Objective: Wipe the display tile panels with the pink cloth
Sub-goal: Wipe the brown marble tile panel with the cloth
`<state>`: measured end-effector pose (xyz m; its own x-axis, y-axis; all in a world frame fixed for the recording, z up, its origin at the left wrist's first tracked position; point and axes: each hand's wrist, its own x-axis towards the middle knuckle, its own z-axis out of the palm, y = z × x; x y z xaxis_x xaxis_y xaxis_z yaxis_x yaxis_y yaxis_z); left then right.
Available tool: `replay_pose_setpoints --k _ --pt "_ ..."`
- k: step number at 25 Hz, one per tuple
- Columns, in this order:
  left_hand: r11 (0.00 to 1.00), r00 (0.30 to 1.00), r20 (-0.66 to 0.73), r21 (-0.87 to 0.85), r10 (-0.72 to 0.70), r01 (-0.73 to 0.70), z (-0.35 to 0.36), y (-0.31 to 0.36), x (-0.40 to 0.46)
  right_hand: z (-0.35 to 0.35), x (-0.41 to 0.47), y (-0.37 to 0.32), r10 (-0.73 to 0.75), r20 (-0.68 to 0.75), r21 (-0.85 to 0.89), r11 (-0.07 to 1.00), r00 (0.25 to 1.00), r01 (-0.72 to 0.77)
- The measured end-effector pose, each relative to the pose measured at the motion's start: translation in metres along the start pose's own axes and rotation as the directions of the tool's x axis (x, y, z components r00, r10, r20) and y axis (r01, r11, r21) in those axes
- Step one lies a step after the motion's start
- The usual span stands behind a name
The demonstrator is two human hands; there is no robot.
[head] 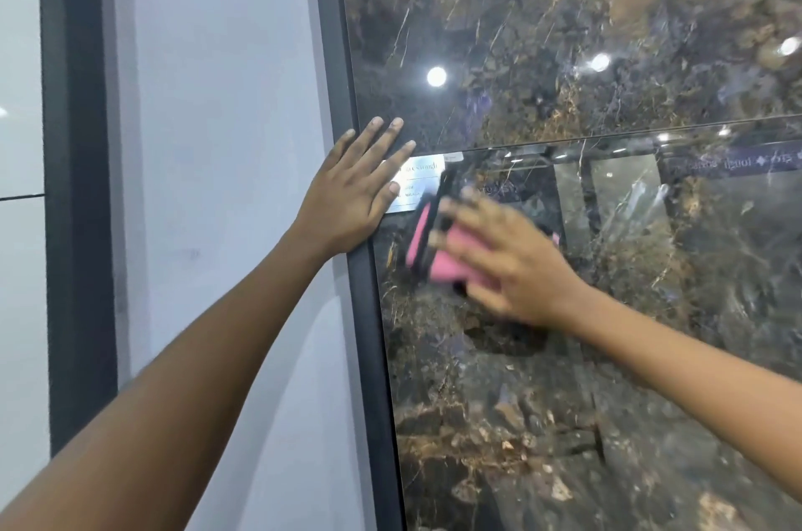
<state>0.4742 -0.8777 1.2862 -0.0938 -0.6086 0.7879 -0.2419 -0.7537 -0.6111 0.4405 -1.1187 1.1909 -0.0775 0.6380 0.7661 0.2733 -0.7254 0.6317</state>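
Observation:
A glossy dark marble-look tile panel (pixel 564 400) fills the right of the view, with a second dark panel (pixel 564 10) above it across a thin seam. My right hand (pixel 507 257) presses the folded pink cloth (pixel 447 266) flat against the lower panel near its upper left corner; the hand is blurred from motion. My left hand (pixel 351 192) lies flat with straight, spread fingers on the panel's left edge, over the black frame (pixel 369 313) and part of a white label (pixel 423 183).
A pale grey-white panel (pixel 225 183) stands to the left of the black frame, and a second black upright (pixel 76 183) stands further left. Ceiling lights reflect in the dark tiles.

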Motion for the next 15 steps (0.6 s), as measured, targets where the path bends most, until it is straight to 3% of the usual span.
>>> replay_pose_setpoints --k 1,2,3,5,6,8,9,10,11,12,13,14,15 --pt "0.999 1.000 0.003 -0.031 -0.010 0.010 -0.001 -0.001 0.001 -0.005 0.020 0.008 0.188 -0.050 0.042 0.982 0.981 -0.186" --pt "0.998 1.000 0.011 -0.062 -0.023 0.024 -0.003 -0.001 0.002 -0.004 0.030 0.004 0.262 -0.076 0.088 0.963 0.962 -0.255" --pt "0.996 0.999 0.017 -0.085 -0.036 0.037 -0.003 0.000 0.002 0.004 0.025 -0.010 0.224 -0.091 0.108 0.971 0.970 -0.214" --pt "0.995 0.998 0.028 -0.081 -0.054 0.056 -0.004 0.001 0.000 0.024 -0.018 -0.058 -0.059 0.027 0.115 0.992 0.998 0.056" --pt "0.996 0.998 0.039 -0.062 -0.059 0.061 -0.004 0.001 0.000 0.027 -0.045 -0.081 -0.242 0.125 0.125 0.966 0.962 0.227" --pt "0.996 0.994 0.064 -0.031 -0.084 0.086 -0.007 0.003 0.002 0.020 -0.085 -0.099 -0.522 0.249 0.177 0.853 0.816 0.491" --pt "0.992 0.990 0.068 -0.027 -0.122 0.124 -0.009 0.010 0.004 0.013 -0.087 -0.089 -0.602 0.264 0.175 0.798 0.754 0.576" --pt "0.983 0.981 0.076 -0.039 -0.177 0.180 -0.011 0.020 0.004 0.004 -0.079 -0.073 -0.617 0.249 0.111 0.784 0.746 0.611" --pt "0.967 0.967 0.085 -0.068 -0.241 0.247 -0.012 0.033 0.001 -0.003 -0.067 -0.051 -0.561 0.197 0.027 0.823 0.804 0.567" --pt "0.948 0.951 0.091 -0.099 -0.295 0.304 -0.010 0.046 -0.007 -0.008 -0.056 -0.024 -0.415 0.111 -0.045 0.905 0.903 0.422" --pt "0.935 0.941 0.092 -0.117 -0.324 0.334 -0.007 0.059 -0.020 -0.015 -0.044 0.005 -0.183 0.004 -0.086 0.979 0.983 0.183" --pt "0.938 0.942 0.092 -0.106 -0.322 0.331 -0.003 0.070 -0.034 -0.022 -0.037 0.029 0.109 -0.089 -0.080 0.990 0.990 -0.117" --pt "0.950 0.950 0.087 -0.066 -0.299 0.305 0.000 0.080 -0.047 -0.026 -0.036 0.040 0.344 -0.140 -0.045 0.935 0.928 -0.353"
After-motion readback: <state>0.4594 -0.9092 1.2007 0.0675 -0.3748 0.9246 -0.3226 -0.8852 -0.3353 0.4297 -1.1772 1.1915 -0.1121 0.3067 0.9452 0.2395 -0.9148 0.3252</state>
